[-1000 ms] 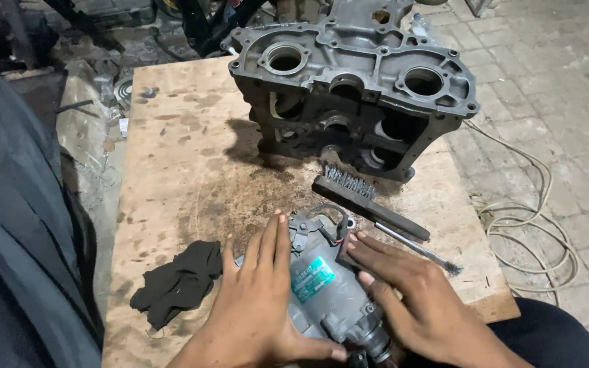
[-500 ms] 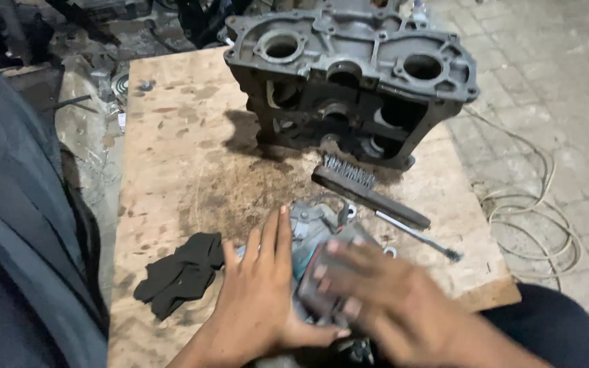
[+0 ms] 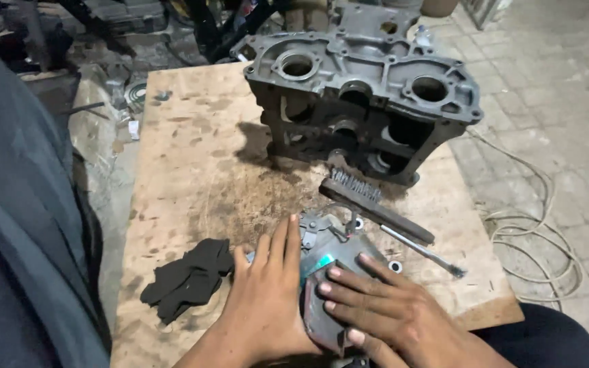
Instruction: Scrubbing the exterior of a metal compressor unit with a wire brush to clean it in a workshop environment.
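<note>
My left hand (image 3: 267, 300) lies flat, fingers straight, on the left side of a small grey metal engine part (image 3: 328, 269) with a teal label, near the board's front edge. My right hand (image 3: 390, 313) presses on that part from the right, its fingers spread over a piece of brown-grey abrasive paper (image 3: 322, 310) lying against the part. A big grey engine casing (image 3: 369, 102) with round bores stands at the far side of the board. Between the casing and my hands lies a wire brush (image 3: 376, 208).
All this rests on a stained plywood board (image 3: 192, 170). A black rag (image 3: 189, 279) lies left of my left hand. A thin metal rod (image 3: 424, 252) and a small washer (image 3: 395, 266) sit right of the part. Pale cord (image 3: 547, 225) coils on the paved floor at right; clutter at back left.
My right hand has slid left across the part, from its lower right end onto its middle, now over the abrasive paper. My left hand stays on the part. The view has shifted slightly.
</note>
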